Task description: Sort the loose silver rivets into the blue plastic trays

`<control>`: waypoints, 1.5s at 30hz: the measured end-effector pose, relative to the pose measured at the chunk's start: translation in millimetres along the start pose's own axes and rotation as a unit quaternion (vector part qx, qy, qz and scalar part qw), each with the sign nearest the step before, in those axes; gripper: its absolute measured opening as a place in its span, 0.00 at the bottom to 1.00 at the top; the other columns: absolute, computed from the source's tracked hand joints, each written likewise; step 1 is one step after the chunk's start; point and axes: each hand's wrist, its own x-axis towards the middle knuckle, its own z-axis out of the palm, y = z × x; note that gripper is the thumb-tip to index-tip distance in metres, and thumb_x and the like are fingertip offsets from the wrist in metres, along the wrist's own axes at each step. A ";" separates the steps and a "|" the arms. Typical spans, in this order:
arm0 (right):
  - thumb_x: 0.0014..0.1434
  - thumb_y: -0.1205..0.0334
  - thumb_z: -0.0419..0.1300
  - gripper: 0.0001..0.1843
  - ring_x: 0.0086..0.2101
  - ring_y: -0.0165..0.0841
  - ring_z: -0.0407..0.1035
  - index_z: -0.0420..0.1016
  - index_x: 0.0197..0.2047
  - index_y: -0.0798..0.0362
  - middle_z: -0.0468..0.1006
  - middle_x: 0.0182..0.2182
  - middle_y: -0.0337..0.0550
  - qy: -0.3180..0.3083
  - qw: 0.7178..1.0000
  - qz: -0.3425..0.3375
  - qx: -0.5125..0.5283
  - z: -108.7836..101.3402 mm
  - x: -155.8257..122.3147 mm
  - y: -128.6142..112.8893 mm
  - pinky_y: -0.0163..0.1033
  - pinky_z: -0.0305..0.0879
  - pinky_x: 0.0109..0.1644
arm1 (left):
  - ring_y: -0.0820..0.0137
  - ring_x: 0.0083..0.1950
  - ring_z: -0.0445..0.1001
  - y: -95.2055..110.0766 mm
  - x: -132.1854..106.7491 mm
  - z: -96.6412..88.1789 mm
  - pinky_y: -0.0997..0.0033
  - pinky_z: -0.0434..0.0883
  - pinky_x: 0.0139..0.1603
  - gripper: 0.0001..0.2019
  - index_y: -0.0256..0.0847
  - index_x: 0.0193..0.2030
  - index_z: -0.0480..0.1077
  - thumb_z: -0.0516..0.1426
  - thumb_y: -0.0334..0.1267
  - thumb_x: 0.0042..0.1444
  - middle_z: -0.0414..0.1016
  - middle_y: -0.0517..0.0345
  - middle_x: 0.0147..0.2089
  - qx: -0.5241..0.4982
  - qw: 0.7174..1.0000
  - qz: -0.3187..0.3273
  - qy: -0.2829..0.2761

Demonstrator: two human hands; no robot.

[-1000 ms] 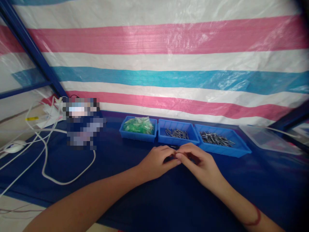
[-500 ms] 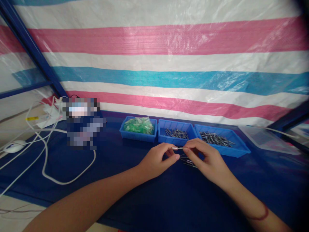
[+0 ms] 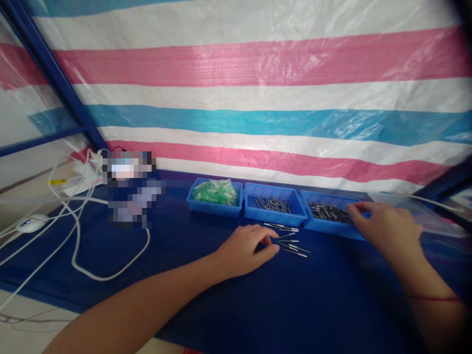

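My left hand [image 3: 245,250] rests over the blue table with its thumb and fingers apart, holding nothing I can see. Just beyond its fingertips lie several loose metal blind rivets [image 3: 293,248], thin pins with thicker silvery ends. More of them lie against the front of the middle bin. My right hand [image 3: 391,228] is at the right end of the right blue bin [image 3: 317,225], which holds a pile of dark metal rivets [image 3: 328,211]. Its fingers are slightly smeared and partly hidden, so what they hold does not show.
The middle blue bin [image 3: 271,216] holds similar metal rivets. A left blue bin [image 3: 214,209] contains green and clear plastic packets [image 3: 216,191]. A clear plastic sheet or lid [image 3: 435,216] lies at the right. White cables [image 3: 75,246] run over the left side, beside a blurred-out area.
My hands have parted. The right hand has moved right to the right bin, and the left fingers have come off the rivet both hands held. More loose rivets now show on the table.
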 end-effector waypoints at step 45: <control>0.54 0.72 0.53 0.08 0.29 0.33 0.67 0.69 0.36 0.52 0.72 0.30 0.42 -0.290 0.877 -0.226 0.309 -26.0 -30.1 -109.5 0.38 0.65 0.34 | 0.65 0.47 0.69 1.4 -0.4 1.4 0.67 0.62 0.46 0.09 0.43 0.46 0.71 0.52 0.37 0.61 0.74 0.56 0.46 0.119 0.991 0.033 -0.048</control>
